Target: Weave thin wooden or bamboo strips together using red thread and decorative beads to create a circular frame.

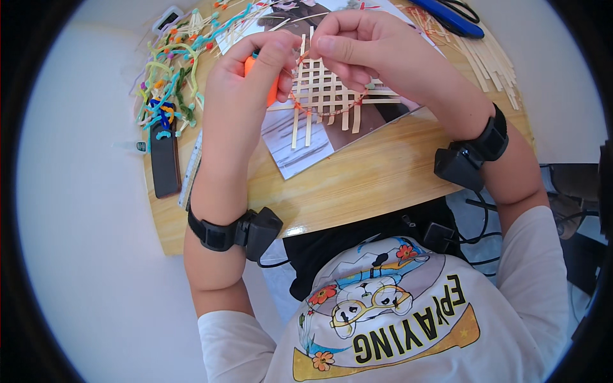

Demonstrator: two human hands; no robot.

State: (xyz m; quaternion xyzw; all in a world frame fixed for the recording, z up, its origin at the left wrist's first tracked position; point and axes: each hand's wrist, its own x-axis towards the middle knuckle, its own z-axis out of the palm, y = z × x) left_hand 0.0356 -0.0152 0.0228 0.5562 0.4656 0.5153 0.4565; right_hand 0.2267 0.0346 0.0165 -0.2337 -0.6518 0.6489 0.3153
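Note:
A small lattice woven from pale flat strips (324, 96) lies on a printed paper sheet (300, 143) on the wooden table (357, 185). A thin orange thread (322, 113) loops around the lattice's lower edge. My left hand (246, 76) is closed around an orange object (273, 89) at the lattice's left side. My right hand (361, 48) pinches the thread or a strip end just above the lattice's top. Both wrists wear black bands with small boxes.
A tangle of coloured pipe cleaners (169, 76) lies at the table's left. A black flat case (165, 159) and a ruler (190, 172) sit near the left edge. Loose pale strips (488, 60) and blue-handled scissors (447, 16) lie at the far right.

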